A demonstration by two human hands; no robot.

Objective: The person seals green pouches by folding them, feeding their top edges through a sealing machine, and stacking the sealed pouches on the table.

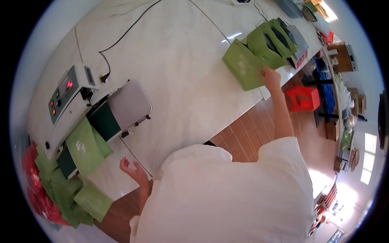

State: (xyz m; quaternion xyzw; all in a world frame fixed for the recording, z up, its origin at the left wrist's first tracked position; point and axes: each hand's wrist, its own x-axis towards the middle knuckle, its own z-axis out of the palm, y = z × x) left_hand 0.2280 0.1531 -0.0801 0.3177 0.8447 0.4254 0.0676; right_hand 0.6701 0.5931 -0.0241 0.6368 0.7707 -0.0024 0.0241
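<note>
My right hand [270, 77] is closed on the edge of a green bag [242, 65] with pale lettering, beside a row of upright green bags [273, 38] at the table's upper right. My left hand [133, 171] holds nothing, its fingers curled but apart, over the table's front edge. Left of it, another green bag [86, 148] lies at the sealing machine [67, 95], whose red lights are on. More green bags [67, 184] are heaped at the lower left.
A pale table [182, 73] spans the view, with a black cable [130, 27] across it. Red bags [38, 198] lie at the far left. On the tiled floor stands a red stool [303, 99]. Shelving with boxes [342, 56] lines the right side.
</note>
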